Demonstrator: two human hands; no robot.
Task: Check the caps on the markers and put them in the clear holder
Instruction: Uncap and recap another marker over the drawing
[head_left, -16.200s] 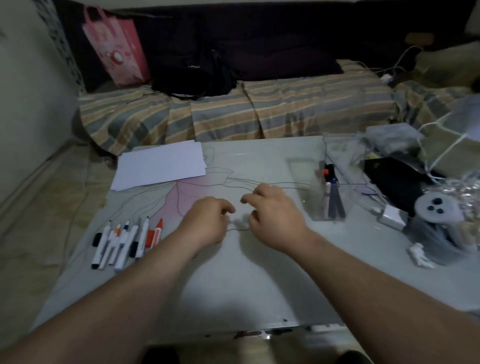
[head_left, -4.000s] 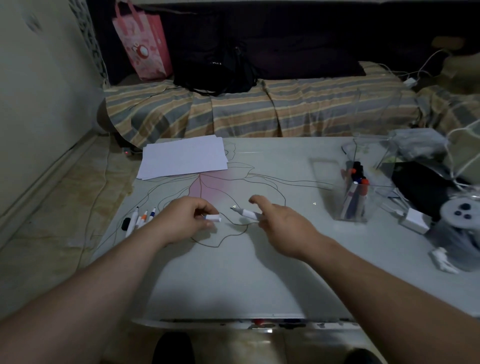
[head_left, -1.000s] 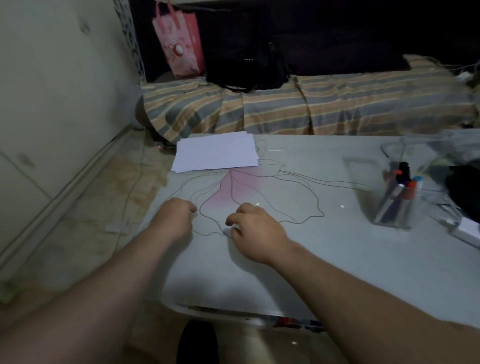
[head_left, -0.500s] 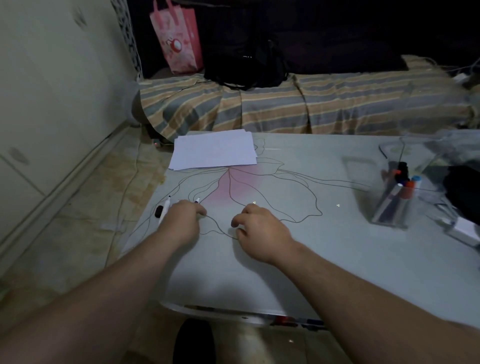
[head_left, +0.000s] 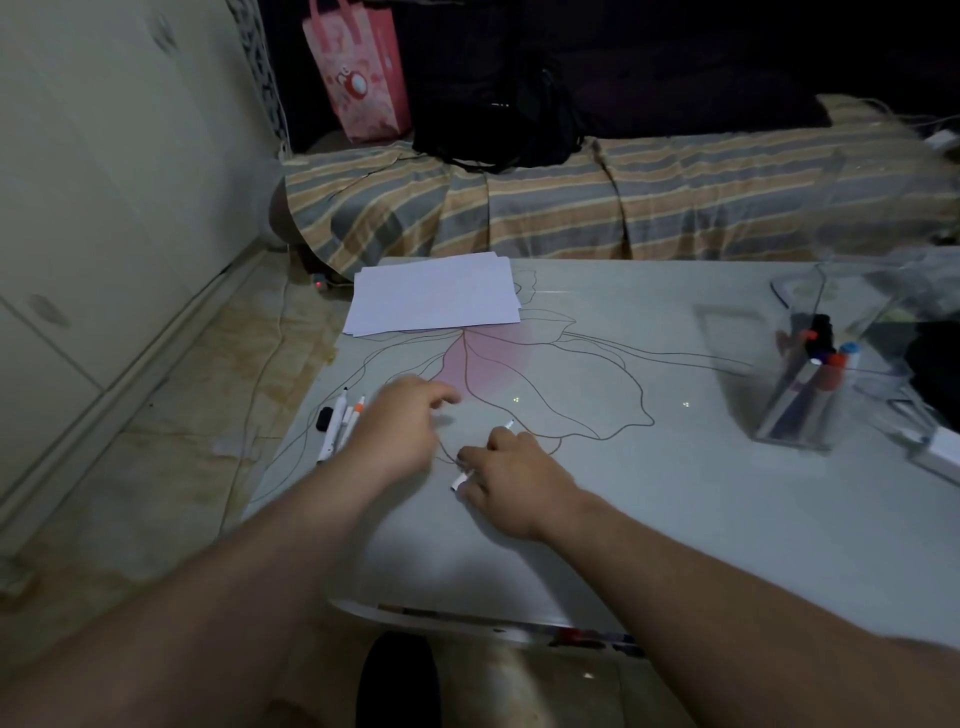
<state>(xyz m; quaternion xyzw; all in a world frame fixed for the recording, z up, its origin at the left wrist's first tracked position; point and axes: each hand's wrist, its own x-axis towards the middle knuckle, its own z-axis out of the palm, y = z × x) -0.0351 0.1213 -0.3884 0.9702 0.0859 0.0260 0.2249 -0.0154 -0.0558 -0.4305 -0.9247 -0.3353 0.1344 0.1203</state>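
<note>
My right hand (head_left: 517, 480) is shut on a white marker (head_left: 459, 482); its thin end sticks out past my fingers toward the far side. My left hand (head_left: 397, 434) is blurred, just left of the right hand and a little apart from it, and I cannot tell whether it holds anything. Left of it, a few loose markers (head_left: 336, 427) lie near the table's left edge, one with a black cap and one with orange. The clear holder (head_left: 779, 415) stands at the right with several markers (head_left: 823, 364) upright in it.
A stack of white paper (head_left: 434, 293) lies at the back left of the pale table (head_left: 649, 509). Dark items and a white block (head_left: 940, 457) crowd the right edge. Behind the table is a striped sofa (head_left: 623, 202) with a black bag (head_left: 493, 119) and a pink bag (head_left: 361, 67).
My left hand has moved right from the loose markers toward the right hand. My right hand has turned, and the white marker now shows in its grip.
</note>
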